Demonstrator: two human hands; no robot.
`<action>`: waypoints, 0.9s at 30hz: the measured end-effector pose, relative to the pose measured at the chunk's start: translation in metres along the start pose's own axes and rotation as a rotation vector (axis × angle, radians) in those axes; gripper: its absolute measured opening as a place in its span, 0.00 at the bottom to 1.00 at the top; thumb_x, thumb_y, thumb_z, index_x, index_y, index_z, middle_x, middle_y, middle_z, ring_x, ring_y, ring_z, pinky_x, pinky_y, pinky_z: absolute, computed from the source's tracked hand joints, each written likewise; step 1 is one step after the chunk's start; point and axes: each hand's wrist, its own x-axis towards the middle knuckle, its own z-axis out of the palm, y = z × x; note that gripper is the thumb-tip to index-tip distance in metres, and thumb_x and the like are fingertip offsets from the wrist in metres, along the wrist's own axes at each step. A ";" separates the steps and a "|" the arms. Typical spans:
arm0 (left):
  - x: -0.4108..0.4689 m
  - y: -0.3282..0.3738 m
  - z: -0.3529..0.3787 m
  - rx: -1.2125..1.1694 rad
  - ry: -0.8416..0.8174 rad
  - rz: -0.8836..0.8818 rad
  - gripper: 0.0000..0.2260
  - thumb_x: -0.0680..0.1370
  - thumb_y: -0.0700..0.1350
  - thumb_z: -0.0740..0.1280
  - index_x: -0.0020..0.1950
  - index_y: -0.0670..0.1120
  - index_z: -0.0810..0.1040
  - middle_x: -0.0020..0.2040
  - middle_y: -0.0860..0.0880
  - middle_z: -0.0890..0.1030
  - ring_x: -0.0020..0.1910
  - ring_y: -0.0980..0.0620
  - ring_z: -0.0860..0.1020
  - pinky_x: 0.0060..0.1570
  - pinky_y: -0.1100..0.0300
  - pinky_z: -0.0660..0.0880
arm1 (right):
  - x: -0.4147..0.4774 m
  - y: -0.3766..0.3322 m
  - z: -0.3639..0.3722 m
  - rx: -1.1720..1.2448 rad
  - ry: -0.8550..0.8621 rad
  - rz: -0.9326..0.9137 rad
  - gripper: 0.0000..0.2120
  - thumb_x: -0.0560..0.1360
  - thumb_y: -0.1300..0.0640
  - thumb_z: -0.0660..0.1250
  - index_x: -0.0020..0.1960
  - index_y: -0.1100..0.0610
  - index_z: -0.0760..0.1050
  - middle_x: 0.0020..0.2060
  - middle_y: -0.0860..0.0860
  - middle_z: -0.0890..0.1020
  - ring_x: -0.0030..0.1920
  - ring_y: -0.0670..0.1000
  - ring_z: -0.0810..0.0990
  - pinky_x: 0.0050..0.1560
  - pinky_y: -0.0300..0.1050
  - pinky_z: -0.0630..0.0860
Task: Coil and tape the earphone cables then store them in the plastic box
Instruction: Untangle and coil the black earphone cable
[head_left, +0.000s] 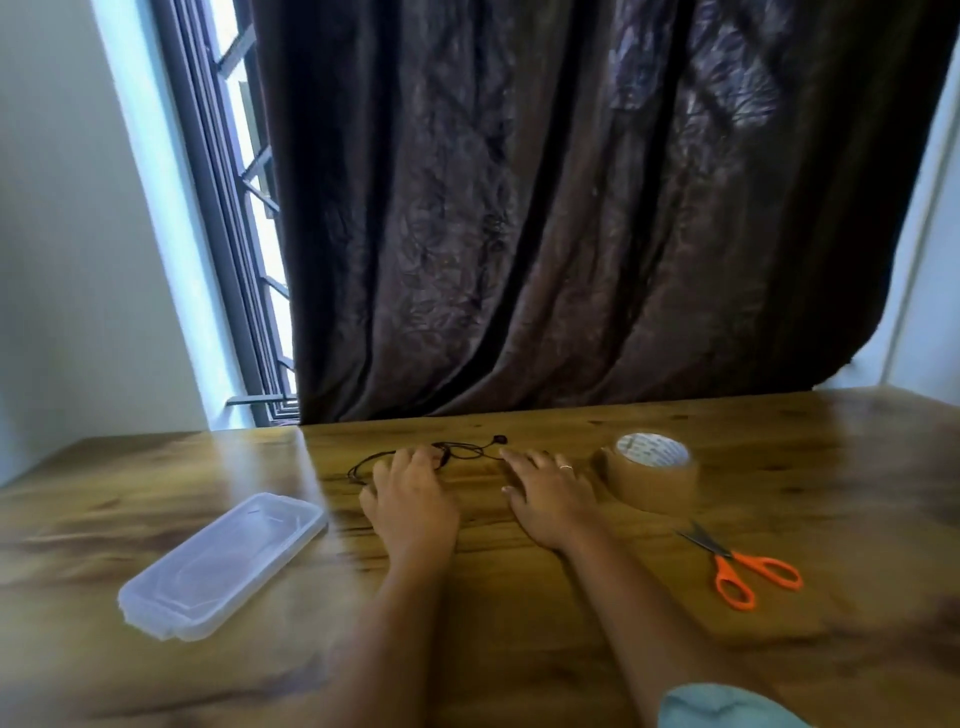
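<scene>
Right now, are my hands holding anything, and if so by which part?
Nothing is clearly held. Both hands, left and right, lie flat on the table, fingertips at the black earphone cable; whether any finger pins it cannot be told.

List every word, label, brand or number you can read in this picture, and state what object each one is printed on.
No text can be read here.
Tape roll: small dark print on its white core face, too blurred to read.
Plastic box: no label visible.
Scissors: no marking visible.
</scene>
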 end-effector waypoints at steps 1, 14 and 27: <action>0.000 -0.002 0.002 0.069 -0.053 0.004 0.19 0.78 0.44 0.60 0.68 0.54 0.69 0.67 0.53 0.70 0.69 0.50 0.63 0.66 0.48 0.59 | 0.006 -0.001 0.002 -0.018 -0.025 0.001 0.25 0.81 0.44 0.53 0.76 0.43 0.52 0.76 0.47 0.59 0.74 0.55 0.57 0.70 0.58 0.60; 0.005 -0.001 0.011 0.179 -0.356 -0.037 0.21 0.79 0.52 0.56 0.72 0.49 0.63 0.71 0.49 0.66 0.71 0.45 0.61 0.68 0.43 0.58 | 0.015 -0.006 -0.001 0.018 0.075 0.004 0.17 0.79 0.48 0.59 0.66 0.49 0.68 0.60 0.48 0.77 0.67 0.54 0.69 0.62 0.49 0.67; 0.005 0.001 0.009 -0.005 -0.168 -0.046 0.09 0.77 0.47 0.63 0.56 0.52 0.70 0.48 0.55 0.80 0.50 0.52 0.77 0.59 0.52 0.67 | 0.020 -0.007 0.001 0.015 0.067 -0.054 0.10 0.79 0.51 0.58 0.57 0.46 0.76 0.61 0.46 0.74 0.66 0.52 0.68 0.63 0.53 0.66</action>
